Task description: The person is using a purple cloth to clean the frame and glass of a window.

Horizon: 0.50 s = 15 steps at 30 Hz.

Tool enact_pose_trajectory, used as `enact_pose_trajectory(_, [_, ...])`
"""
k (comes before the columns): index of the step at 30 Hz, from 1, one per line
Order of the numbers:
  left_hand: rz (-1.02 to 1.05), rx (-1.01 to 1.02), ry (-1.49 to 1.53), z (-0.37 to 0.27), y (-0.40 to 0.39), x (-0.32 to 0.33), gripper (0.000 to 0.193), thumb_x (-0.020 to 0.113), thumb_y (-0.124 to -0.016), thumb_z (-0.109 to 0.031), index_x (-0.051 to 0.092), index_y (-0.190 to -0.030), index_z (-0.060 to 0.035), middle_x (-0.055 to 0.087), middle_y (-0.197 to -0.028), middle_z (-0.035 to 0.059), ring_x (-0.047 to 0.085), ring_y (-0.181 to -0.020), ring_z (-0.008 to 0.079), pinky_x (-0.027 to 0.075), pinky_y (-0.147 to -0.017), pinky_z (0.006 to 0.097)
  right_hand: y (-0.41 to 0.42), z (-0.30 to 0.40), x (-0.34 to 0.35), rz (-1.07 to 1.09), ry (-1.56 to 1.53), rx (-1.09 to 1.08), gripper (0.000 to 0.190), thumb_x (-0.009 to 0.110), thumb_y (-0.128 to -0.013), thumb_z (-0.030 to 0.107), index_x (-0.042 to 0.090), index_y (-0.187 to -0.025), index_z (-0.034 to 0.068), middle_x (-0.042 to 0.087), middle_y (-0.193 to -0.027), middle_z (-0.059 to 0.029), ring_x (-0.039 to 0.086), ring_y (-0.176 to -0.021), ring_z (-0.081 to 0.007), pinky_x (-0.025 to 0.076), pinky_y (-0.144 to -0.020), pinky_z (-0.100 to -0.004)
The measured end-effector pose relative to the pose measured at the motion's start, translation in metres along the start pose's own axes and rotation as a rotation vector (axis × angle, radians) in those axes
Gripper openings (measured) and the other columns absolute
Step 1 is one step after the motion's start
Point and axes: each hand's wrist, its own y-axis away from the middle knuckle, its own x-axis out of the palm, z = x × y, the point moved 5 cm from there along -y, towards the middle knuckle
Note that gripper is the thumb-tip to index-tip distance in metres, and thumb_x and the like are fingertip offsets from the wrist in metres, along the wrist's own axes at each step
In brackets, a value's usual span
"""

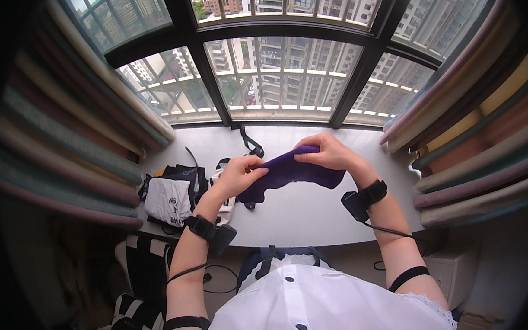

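Observation:
A dark purple piece of cloth (298,173) is stretched between my two hands above the white table. My left hand (241,172) pinches its upper left edge between thumb and fingers. At its upper right, my right hand (324,152) grips the cloth, with part of it folded over near the fingertips. The lower edge hangs in a curve, with an end drooping at each side. What the piece is cannot be told for sure.
On the left of the white table (294,222) lie folded clothes (168,200), a pale item (225,208) and a black strap (251,143). Curtains (66,127) hang at both sides, windows stand behind, and a black-and-white chair (145,263) is at lower left. Cables trail from my wrist devices.

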Motion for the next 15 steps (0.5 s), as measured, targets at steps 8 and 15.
enact_pose_trajectory(8, [0.112,0.060,0.070,-0.028,0.000,0.018,0.022,0.061,-0.088,-0.020,0.063,-0.100,-0.0013,0.062,-0.083,0.0014,0.054,-0.077,0.0074,0.044,-0.069,0.0234,0.010,-0.036,0.019,0.028,-0.083,-0.162,0.027,0.064,-0.082,0.024,0.065,-0.097,0.001,0.063,-0.096,-0.0069,0.057,-0.090,-0.0171,0.044,-0.086,-0.0296])
enact_pose_trajectory(15, [0.158,0.055,0.123,-0.023,-0.008,0.016,0.020,0.061,-0.088,-0.020,0.061,-0.094,-0.0006,0.058,-0.083,0.0005,0.052,-0.079,0.0075,0.042,-0.073,0.0227,0.017,-0.022,0.068,0.104,-0.457,-0.016,0.032,0.067,-0.086,0.027,0.063,-0.106,0.001,0.064,-0.091,-0.0024,0.056,-0.084,-0.0083,0.047,-0.076,-0.0247])
